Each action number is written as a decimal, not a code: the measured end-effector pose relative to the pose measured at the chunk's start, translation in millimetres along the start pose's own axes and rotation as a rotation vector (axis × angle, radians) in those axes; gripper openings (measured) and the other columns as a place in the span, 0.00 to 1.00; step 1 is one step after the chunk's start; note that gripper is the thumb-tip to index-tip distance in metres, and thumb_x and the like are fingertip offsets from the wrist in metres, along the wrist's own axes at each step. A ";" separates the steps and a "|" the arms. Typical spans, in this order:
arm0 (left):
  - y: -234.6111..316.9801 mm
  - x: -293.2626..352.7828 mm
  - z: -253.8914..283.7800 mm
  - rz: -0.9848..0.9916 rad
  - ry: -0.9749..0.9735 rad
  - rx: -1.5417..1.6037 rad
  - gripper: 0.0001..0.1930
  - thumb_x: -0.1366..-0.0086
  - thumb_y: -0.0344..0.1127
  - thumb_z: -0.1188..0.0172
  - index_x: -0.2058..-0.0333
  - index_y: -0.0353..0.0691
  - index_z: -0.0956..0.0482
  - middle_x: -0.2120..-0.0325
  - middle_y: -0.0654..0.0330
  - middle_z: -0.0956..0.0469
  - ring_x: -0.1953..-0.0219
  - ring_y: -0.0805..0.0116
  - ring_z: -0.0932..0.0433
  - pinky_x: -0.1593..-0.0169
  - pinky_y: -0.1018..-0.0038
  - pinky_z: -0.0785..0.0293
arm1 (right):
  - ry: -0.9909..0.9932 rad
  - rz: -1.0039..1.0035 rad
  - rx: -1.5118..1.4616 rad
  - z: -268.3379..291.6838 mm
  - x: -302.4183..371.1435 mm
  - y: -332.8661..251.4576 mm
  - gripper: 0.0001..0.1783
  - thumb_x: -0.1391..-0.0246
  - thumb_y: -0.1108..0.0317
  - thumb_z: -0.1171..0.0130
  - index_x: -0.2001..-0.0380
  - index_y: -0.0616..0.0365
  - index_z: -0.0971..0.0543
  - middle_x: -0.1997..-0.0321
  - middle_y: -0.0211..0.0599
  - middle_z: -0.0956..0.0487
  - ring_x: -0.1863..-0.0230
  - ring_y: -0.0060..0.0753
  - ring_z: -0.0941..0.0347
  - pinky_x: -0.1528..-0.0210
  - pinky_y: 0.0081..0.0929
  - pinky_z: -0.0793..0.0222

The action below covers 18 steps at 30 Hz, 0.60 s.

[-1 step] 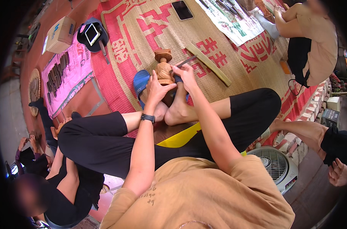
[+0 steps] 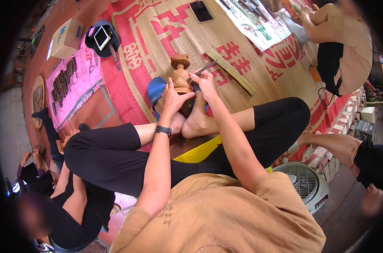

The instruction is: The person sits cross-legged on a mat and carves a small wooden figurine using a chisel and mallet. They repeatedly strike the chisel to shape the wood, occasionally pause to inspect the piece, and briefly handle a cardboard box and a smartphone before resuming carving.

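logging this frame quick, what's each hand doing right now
Left hand: closed around the carved wooden figure, steadying it.
Right hand: closed on a thin metal tool, its tip at the figure.

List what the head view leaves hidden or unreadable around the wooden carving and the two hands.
- Lower part of the wooden carving: hidden behind the left hand and the feet.
- Tip of the metal tool: covered by the right hand, so its contact with the wood cannot be seen.
- Blue sandal: partly covered by the left hand and carving.
- Carved detail: too small to make out.
- Dark pieces on the pink sheet: too small and bent near the rim.
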<state>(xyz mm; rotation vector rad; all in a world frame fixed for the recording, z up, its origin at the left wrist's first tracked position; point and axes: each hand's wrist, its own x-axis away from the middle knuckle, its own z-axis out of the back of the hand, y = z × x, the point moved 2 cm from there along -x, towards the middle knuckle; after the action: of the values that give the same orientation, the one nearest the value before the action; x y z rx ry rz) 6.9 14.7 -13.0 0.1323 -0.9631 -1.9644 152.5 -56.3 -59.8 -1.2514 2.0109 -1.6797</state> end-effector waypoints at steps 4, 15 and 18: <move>-4.1 1.5 3.2 -0.015 0.011 0.016 0.64 0.63 0.61 0.26 0.37 0.23 0.49 0.41 0.34 0.39 0.38 0.44 0.39 0.35 0.63 0.44 | 0.274 0.028 -0.245 -11.3 2.9 -0.7 0.04 0.49 0.79 0.40 0.69 0.60 0.23 0.70 0.32 0.22 0.69 0.24 0.25 0.67 0.22 0.28; 18.4 6.4 6.1 -0.204 -0.046 0.333 0.48 0.52 0.38 0.26 0.35 0.36 0.44 0.46 0.44 0.29 0.51 0.59 0.25 0.48 0.67 0.29 | 0.333 0.139 -0.094 -0.5 -18.0 23.4 0.06 0.46 0.70 0.41 0.77 0.53 0.23 0.81 0.25 0.26 0.80 0.17 0.33 0.78 0.19 0.37; -1.0 -10.5 -4.3 -0.349 -0.147 0.281 0.38 0.50 0.36 0.27 0.40 0.37 0.34 0.56 0.45 0.22 0.56 0.58 0.22 0.50 0.66 0.28 | 0.411 0.258 -0.102 -2.3 -24.2 33.7 0.03 0.50 0.74 0.40 0.75 0.57 0.24 0.80 0.27 0.26 0.79 0.19 0.30 0.77 0.21 0.33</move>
<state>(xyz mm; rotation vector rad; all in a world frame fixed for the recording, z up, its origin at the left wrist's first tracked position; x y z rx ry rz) 14.2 20.6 -19.6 0.3374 -1.3871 -2.1646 150.4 -38.1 -97.0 -0.6682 2.3917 -1.8348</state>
